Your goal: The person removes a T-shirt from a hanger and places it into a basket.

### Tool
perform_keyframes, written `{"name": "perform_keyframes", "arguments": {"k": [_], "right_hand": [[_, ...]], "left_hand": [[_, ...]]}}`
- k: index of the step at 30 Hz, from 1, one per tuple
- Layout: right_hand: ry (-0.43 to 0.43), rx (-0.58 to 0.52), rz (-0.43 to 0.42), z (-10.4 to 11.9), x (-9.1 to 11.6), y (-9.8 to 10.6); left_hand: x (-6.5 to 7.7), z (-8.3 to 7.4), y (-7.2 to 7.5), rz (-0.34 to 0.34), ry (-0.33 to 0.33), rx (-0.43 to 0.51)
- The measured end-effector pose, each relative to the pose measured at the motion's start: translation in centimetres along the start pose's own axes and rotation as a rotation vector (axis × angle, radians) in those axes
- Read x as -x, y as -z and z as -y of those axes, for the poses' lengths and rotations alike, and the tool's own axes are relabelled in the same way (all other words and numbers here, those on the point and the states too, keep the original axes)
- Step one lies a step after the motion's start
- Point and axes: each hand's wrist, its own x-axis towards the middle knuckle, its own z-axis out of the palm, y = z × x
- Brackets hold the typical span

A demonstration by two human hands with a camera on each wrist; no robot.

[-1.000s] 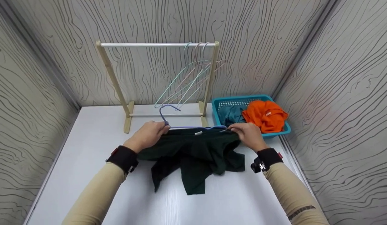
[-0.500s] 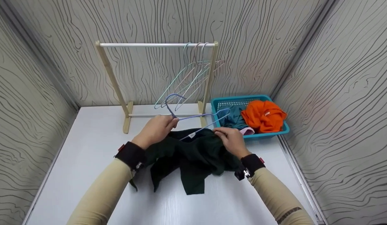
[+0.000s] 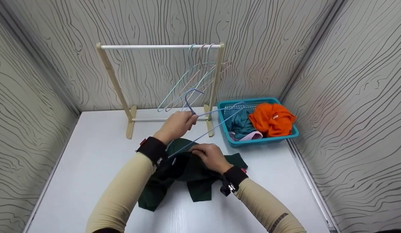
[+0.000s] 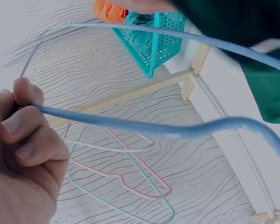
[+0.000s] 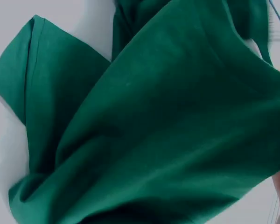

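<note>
My left hand [image 3: 178, 124] grips a blue clothes hanger [image 3: 223, 120] at the base of its hook, also plain in the left wrist view, where the fingers curl round the wire. The hanger's right end reaches out over the basket; its left end goes down to a dark green shirt [image 3: 199, 176], partly behind my left wrist. My right hand [image 3: 211, 156] pinches the shirt's upper edge near the neck opening. In the right wrist view the green cloth [image 5: 168, 116] fills most of the picture, with only a bit of the hand at the right edge.
A small rack [image 3: 145, 47] with wooden legs stands at the back of the white table [image 3: 90, 155]. Three hangers [image 3: 179, 84] hang at its right end. To the right, a teal basket [image 3: 268, 140] holds orange cloth [image 3: 271, 120], teal cloth [image 3: 241, 123] and something pink.
My left hand has moved right and up with the hanger, whose right end has come away from the shirt. My right hand has moved left and down, pulling the shirt's neck along.
</note>
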Motion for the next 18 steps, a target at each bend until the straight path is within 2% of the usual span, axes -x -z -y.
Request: {"name": "perform_keyframes", "arguments": {"k": [5,9,14,18], "right_hand": [[0.007,0.01,0.084,0.6,0.0,-0.9],[-0.012,0.004,0.093,0.6,0.1,-0.9],[-0.049,-0.031,0.081,-0.4,0.6,-0.4],[-0.12,-0.053,0.085,-1.5,1.3,0.3]], "left_hand": [[-0.3,0.2,0.0,0.03,0.022,0.001],[0.3,1.0,0.5,0.059,0.047,-0.01],[1.6,2.7,1.8,0.122,0.085,0.002],[3.3,4.4,3.2,0.168,0.136,-0.009]]}}
